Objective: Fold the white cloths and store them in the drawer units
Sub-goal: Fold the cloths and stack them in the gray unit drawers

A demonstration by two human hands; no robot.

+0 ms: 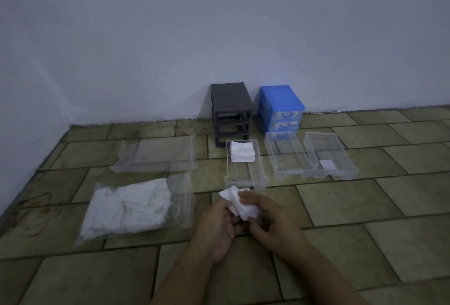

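White cloth bunched between both hands, low over the tiled floor.
Left hand and right hand meet, each grip pinching the crumpled cloth with curled fingers. Beside the left hand lies a clear bag stuffed with more white cloths. Just beyond the hands sits a clear drawer with a folded cloth at its far end. To its right, two more clear drawers, the rightmost holding a small pale slip. Further left, a flat clear bag. Against the wall stand the dark drawer unit and the blue drawer unit.
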